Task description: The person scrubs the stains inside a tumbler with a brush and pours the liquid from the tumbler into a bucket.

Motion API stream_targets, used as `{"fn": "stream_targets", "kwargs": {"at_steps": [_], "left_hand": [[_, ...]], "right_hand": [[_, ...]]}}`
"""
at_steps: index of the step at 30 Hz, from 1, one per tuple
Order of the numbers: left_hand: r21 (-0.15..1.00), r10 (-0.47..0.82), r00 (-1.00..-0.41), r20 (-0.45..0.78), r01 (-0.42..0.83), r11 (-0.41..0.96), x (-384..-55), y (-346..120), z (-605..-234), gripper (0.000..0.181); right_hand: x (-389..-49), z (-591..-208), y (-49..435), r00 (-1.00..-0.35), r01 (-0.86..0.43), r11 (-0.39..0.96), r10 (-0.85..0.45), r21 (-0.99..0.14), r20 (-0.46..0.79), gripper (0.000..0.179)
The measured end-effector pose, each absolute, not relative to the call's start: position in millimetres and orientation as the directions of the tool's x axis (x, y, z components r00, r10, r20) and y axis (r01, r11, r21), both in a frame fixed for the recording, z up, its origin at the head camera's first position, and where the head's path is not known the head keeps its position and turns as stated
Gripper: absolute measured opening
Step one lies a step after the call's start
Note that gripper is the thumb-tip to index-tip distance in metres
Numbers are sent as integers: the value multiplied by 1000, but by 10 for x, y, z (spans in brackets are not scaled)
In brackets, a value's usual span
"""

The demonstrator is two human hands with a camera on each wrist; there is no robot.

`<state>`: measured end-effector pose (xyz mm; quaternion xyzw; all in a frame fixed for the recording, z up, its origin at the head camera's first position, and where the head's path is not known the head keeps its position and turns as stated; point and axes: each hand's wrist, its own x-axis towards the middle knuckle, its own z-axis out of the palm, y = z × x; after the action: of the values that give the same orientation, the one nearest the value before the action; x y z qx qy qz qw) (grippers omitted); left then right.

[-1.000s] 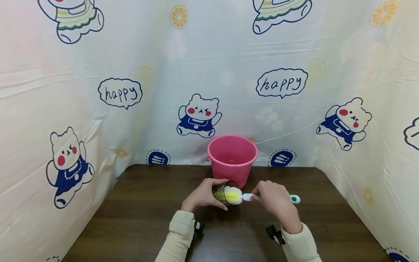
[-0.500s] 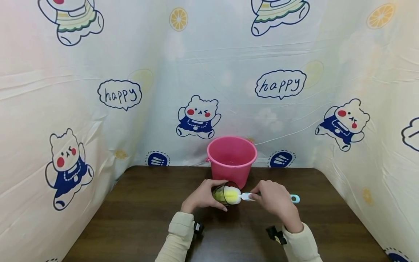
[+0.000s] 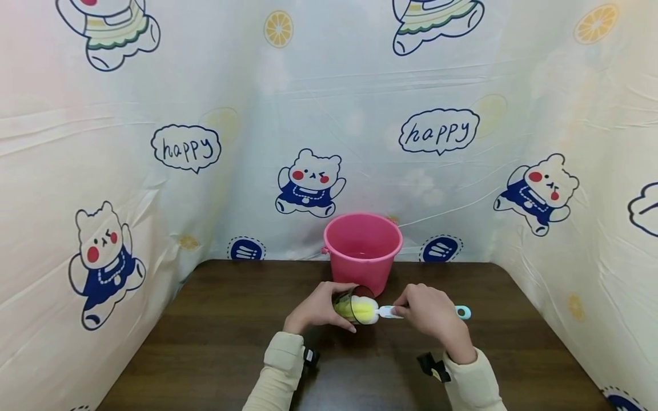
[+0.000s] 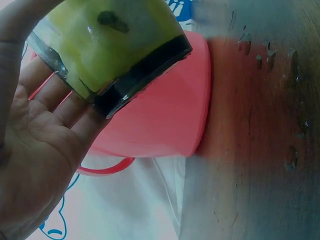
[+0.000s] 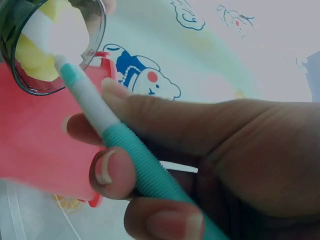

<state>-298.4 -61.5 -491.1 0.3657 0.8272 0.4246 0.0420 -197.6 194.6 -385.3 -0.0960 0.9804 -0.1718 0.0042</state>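
The left hand is wrapped around a glass, thumb on one side and fingers on the other, with the glass tipped on its side so its mouth faces right. The right hand grips a brush by the ribbed turquoise part of its handle, thumb and fingertips pinched around it. The yellow and white sponge at the brush's tip sits partly inside the glass, its near end bulging past the rim — the mouth surrounds it, and only a little room shows between sponge and glass wall. The two hands are apart, with the pale neck of the brush spanning the gap between them. The handle's far end, with a hole in it, pokes out beyond the right hand, over the right part of the table.

A pink bucket stands upright just behind the glass, near the table's back edge; from above, the glass overlaps the foot of the bucket, and I cannot tell whether they touch. Dark wood stretches well out to the left and right of the hands — elbow room on both sides before the slanting side edges. A printed curtain hangs along the back edge and comes down both sides. In the left wrist view, water drops dot the wood beside the bucket. The cream sleeves reach in over the front of the table
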Motion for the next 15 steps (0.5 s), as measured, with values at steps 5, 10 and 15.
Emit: {"fn": "stream_targets", "kwargs": {"at_steps": [5,10,15], "left_hand": [[724,637,-726,259,583,370,-2995,-624,-4910,88],[723,637,-727,256,581,373,-2998,-617,-4898,90],[731,631,-735,246,568,377,-2986,-624,-4900,90]], "right_hand": [[-1972,-3833,1956,-982,-188,915,-182,-357,50,10],[-1997,-3866,1954,-986,-168,921,-157,-351,60,12],[-2007,-3888,1947,-987,-158,930,-151,-333,47,12]]}}
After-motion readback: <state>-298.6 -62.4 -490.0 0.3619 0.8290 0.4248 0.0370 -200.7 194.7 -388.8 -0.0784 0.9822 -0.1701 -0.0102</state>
